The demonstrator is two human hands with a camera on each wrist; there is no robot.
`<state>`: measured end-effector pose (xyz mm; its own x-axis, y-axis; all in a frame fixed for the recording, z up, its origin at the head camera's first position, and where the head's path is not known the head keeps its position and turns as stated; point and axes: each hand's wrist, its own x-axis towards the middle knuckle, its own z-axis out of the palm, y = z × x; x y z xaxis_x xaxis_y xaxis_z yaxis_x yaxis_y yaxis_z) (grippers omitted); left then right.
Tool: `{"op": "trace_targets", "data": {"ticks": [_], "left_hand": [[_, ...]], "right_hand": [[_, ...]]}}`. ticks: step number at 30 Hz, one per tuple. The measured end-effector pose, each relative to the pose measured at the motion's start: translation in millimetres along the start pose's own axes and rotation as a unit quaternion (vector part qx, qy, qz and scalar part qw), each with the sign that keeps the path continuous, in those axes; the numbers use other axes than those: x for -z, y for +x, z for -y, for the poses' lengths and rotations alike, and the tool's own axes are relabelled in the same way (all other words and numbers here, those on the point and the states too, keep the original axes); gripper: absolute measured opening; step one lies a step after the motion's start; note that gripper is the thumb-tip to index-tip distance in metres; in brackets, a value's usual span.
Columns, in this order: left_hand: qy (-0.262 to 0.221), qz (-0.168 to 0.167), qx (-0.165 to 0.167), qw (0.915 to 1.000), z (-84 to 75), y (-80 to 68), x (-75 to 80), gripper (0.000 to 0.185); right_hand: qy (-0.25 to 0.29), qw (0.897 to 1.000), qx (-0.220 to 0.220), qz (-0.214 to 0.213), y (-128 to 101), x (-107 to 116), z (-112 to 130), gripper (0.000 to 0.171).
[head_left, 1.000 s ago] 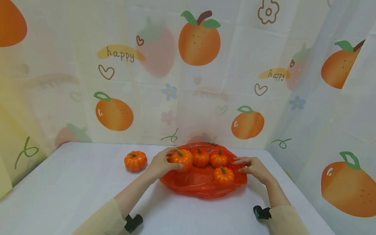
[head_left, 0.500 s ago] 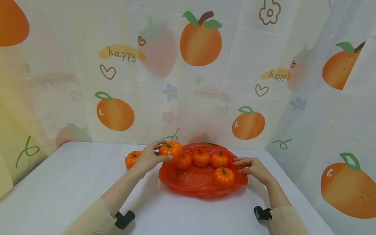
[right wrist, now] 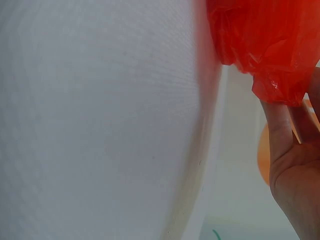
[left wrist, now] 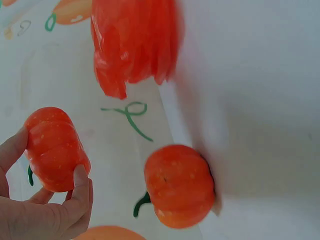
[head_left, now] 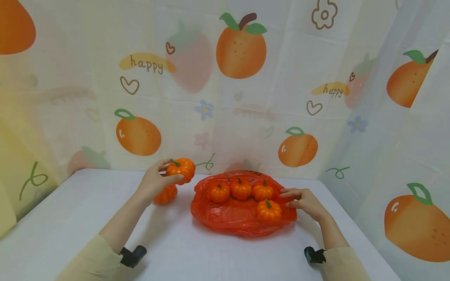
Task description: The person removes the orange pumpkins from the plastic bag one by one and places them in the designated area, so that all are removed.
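My left hand (head_left: 154,181) holds a small orange pumpkin (head_left: 181,171) with a green stem, raised above the table left of the red plastic bag (head_left: 225,224). In the left wrist view, fingers and thumb grip this pumpkin (left wrist: 52,145) at its sides. Partly hidden below that hand, another pumpkin (head_left: 166,194) rests on the table. The bag lies with its mouth spread, and several pumpkins (head_left: 268,210) are inside. My right hand (head_left: 306,202) holds the bag's right edge; the red plastic (right wrist: 280,85) covers some of its fingertips in the right wrist view.
A white-covered table (head_left: 218,255) carries everything. Behind it hangs a curtain (head_left: 239,117) printed with oranges, hearts and flowers. Black wrist mounts (head_left: 133,256) stick out beside both sleeves.
My left hand has lifted the pumpkin up and leftward out of the bag, uncovering another pumpkin inside. It now partly covers the pumpkin on the table. The right hand has stayed at the bag's edge.
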<state>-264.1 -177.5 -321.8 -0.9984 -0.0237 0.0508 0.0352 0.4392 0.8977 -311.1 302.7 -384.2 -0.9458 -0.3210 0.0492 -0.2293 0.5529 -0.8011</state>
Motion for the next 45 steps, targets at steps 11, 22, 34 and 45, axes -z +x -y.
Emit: {"op": "trace_targets", "data": {"ticks": [11,22,34,45], "left_hand": [[0.017,-0.023,0.021,0.9994,18.4,2.4,24.2,0.082],[0.023,-0.041,0.025,0.9986,33.4,4.9,45.1,0.088],[0.031,-0.077,0.047,0.9955,54.4,6.3,62.7,0.086],[0.023,-0.098,0.07,0.9924,74.0,7.1,73.4,0.085]], "right_hand": [[0.002,1.0,0.003,0.003,0.0,0.8,-0.3,0.037],[0.003,1.0,0.003,0.001,1.1,0.4,-0.4,0.037],[0.007,1.0,0.004,0.004,-0.3,-1.0,-0.5,0.036],[0.0,1.0,0.001,0.004,0.8,-0.5,0.0,0.037]]}}
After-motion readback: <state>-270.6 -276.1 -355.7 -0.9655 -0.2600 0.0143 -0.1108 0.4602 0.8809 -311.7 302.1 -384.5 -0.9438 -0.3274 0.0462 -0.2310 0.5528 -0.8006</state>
